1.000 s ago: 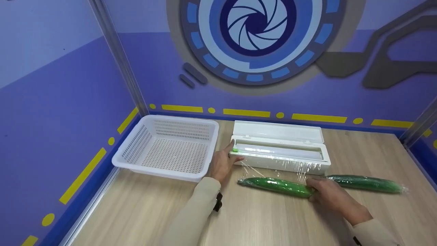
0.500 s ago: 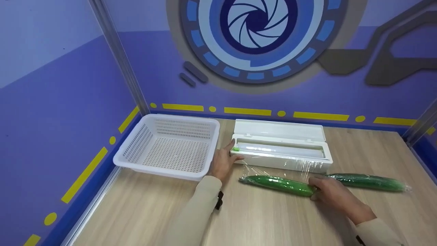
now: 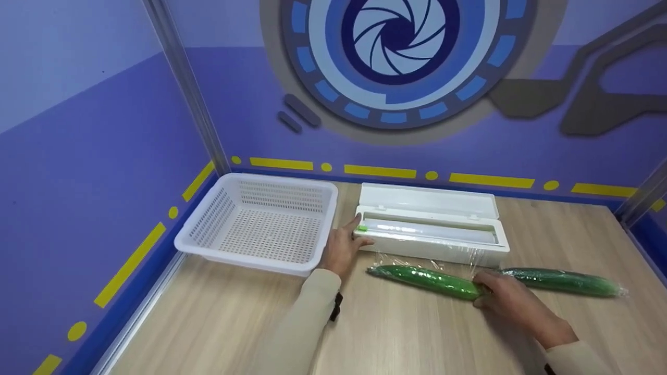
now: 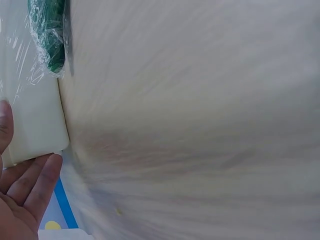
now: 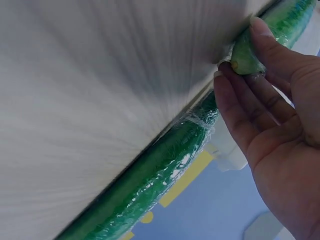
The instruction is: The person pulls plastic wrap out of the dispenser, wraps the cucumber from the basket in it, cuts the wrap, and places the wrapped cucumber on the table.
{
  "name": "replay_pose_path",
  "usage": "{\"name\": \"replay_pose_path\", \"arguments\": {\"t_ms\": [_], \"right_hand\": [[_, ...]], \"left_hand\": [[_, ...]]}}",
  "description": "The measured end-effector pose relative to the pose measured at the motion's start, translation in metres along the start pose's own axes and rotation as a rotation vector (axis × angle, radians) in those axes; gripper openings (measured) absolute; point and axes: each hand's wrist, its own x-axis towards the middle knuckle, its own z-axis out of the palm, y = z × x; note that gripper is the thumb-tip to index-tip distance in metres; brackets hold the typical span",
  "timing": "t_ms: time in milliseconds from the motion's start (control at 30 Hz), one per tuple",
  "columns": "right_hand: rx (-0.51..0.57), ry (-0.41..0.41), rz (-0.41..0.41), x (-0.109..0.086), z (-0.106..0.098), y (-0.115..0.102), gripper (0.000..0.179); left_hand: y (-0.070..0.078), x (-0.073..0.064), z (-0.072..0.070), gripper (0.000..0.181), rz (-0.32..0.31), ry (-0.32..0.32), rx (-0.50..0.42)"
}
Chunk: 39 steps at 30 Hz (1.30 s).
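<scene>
A white cling film dispenser (image 3: 432, 250) lies on the table with its lid raised and a film roll (image 3: 427, 230) inside. My left hand (image 3: 341, 250) holds its left end, thumb on the front and fingers against the end face. In front of it lies a green cucumber (image 3: 422, 278) in clear film, which stretches back to the dispenser. My right hand (image 3: 508, 297) pinches this cucumber's right end between thumb and fingers; the pale tip shows in the right wrist view. A second film-wrapped cucumber (image 3: 568, 281) lies just beyond the right hand.
Left of the dispenser stands a white perforated basket (image 3: 320, 260) with nothing in it. A green slider (image 3: 361, 228) sits at the left of the dispenser's front edge. Blue-purple walls (image 3: 219, 104) enclose the back and sides of the wooden table (image 3: 406, 333).
The cucumber in the right hand has come slightly closer to the dispenser, and the stretch of film between them is shorter. The left hand keeps its place on the dispenser.
</scene>
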Motion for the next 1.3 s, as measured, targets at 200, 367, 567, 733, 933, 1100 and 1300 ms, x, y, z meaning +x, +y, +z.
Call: {"name": "replay_pose_path", "arguments": {"t_ms": [200,367,567,733,933,1100,1300], "right_hand": [[0.032,-0.112,0.120,0.006,-0.012,-0.009,0.027],[-0.050,-0.103,0.185,0.011,-0.019,-0.014,0.027],[-0.133,0.111,0.136,0.017,-0.016,-0.023,0.025],[-0.152,0.340,0.027,0.029,-0.006,-0.030,0.015],[-0.075,0.420,-0.009,0.049,0.006,-0.041,0.015],[0.017,0.412,-0.020,0.066,0.014,-0.047,0.018],[0.166,0.407,-0.026,0.088,0.020,-0.049,0.018]], "left_hand": [[-0.001,0.000,0.002,0.076,0.003,0.003,-0.017],[-0.001,0.000,0.001,0.077,-0.005,0.001,-0.003],[-0.001,-0.002,0.002,0.076,-0.002,0.026,0.020],[-0.002,-0.003,0.004,0.077,-0.002,0.044,0.019],[-0.003,-0.003,0.010,0.076,-0.016,0.062,-0.036],[-0.005,-0.002,0.014,0.077,-0.047,0.074,-0.083],[-0.007,-0.002,0.015,0.077,-0.095,0.070,-0.160]]}}
